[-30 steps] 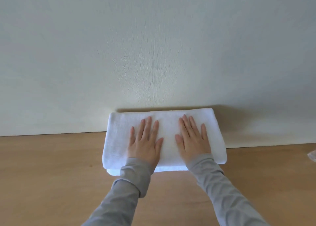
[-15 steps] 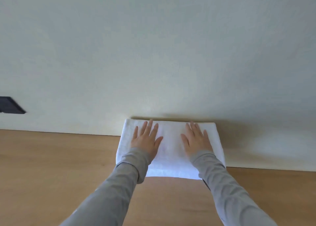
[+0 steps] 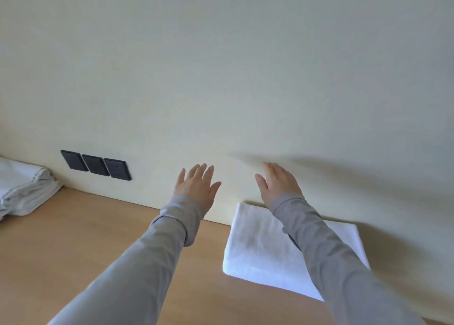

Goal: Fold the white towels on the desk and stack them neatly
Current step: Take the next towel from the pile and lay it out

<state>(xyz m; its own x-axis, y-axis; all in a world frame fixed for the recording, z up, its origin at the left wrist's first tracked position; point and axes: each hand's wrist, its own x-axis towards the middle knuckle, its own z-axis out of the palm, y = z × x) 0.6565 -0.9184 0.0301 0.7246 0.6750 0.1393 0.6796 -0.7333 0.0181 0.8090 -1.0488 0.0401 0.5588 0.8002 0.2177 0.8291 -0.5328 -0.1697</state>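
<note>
Left hand (image 3: 196, 185): lifted off the desk at centre frame, palm down, fingers spread, grasping nothing.
Right hand (image 3: 277, 184): raised just right of centre, fingers loosely extended, nothing held; slightly blurred.
Folded towel (image 3: 258, 248): lower right of centre, lying flat on the desk (image 3: 73, 238), far edge close against the wall (image 3: 221, 79); partly hidden under the right sleeve (image 3: 339, 263). Looks like a neat rectangle; near edge hints at more than one layer, though the count cannot be told.
Remaining towels (image 3: 22, 189): rumpled white heap at the left edge of the frame, against the wall, well apart from the folded towel.
Progress: judged partway. One fold finished and set down; heap at left not yet folded, size of heap cut off by the frame.
Step in hand: probably a reach toward the left heap for the next towel, with both hands free.
Edges: wall runs diagonally from left edge down to lower right; black wall panels (image 3: 95, 165) in a row of three sit just above the desk, between heap and hands.
Open room: bare wood across the lower left and centre, wide enough for spreading a towel between heap and folded towel.
Risk: a dragged towel could catch the folded towel's left corner and skew it.
</note>
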